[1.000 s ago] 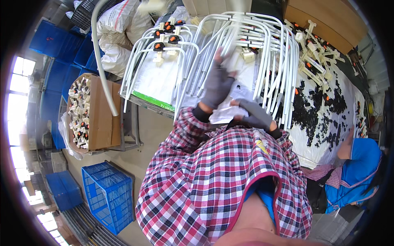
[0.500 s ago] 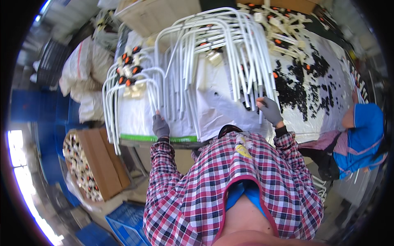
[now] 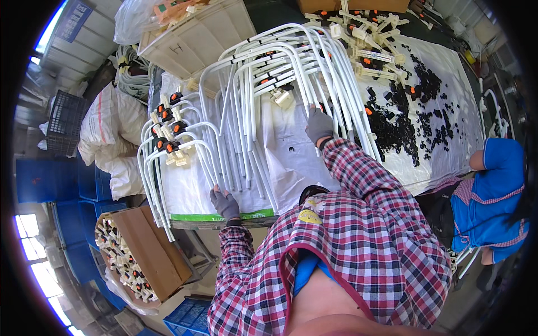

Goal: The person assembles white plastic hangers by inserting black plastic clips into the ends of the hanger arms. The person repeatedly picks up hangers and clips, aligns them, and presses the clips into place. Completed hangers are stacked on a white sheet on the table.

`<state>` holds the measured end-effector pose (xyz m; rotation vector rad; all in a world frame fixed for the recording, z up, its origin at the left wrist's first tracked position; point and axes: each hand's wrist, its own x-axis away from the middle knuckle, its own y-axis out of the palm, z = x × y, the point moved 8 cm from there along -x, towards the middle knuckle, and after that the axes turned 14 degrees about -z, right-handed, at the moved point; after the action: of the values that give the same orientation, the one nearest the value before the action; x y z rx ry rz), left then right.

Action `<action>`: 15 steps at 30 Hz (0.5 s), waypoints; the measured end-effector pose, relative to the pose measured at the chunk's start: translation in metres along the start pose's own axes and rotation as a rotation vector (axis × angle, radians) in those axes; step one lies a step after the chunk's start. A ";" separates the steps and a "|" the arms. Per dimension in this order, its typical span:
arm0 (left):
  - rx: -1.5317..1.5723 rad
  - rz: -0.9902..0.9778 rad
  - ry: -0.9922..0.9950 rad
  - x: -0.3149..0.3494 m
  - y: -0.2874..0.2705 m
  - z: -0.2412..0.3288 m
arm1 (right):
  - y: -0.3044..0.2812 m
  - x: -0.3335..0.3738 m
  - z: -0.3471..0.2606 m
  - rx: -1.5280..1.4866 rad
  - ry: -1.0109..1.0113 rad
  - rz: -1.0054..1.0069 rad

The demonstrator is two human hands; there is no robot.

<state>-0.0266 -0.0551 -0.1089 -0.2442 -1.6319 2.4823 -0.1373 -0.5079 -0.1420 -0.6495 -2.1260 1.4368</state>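
My left hand (image 3: 225,204), in a grey glove with bare fingertips, is closed on the lower end of a white bent tube (image 3: 206,147) at the front of the left group. Cream plastic clamps with black-and-orange knobs (image 3: 170,147) sit on that group's tops. My right hand (image 3: 320,125), gloved alike, has its fingers closed at a leg of a U-shaped white tube in the larger stack (image 3: 291,53); the glove hides part of the grip. Small black rings are on several of the stacked tubes. A loose cream clamp (image 3: 283,99) lies between the tube legs.
Scattered small black parts (image 3: 392,120) cover the table's right side, with a heap of cream clamps (image 3: 372,42) behind. A pale bin (image 3: 196,42) stands at the back. A cardboard box of clamps (image 3: 159,252) is lower left. Another person in blue (image 3: 487,196) is at right.
My right hand has moved left and up, from the right-hand tube ends to a leg further inside the stack. My left hand stays at the tube end. The view has shifted.
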 end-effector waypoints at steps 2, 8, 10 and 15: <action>0.018 -0.003 0.021 0.004 -0.002 0.003 | 0.001 -0.012 0.002 0.032 0.046 0.022; 0.019 0.022 0.038 0.005 -0.005 0.001 | 0.015 -0.014 0.026 -0.528 0.093 -0.024; 0.076 -0.053 0.005 0.000 0.002 -0.002 | 0.016 -0.007 0.024 -1.031 0.005 0.030; 0.046 -0.105 0.070 -0.008 0.013 -0.006 | 0.016 0.026 -0.003 -1.514 0.086 0.054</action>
<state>-0.0178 -0.0569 -0.1226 -0.2311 -1.5183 2.4018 -0.1535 -0.4846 -0.1524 -1.1708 -2.8055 -0.4797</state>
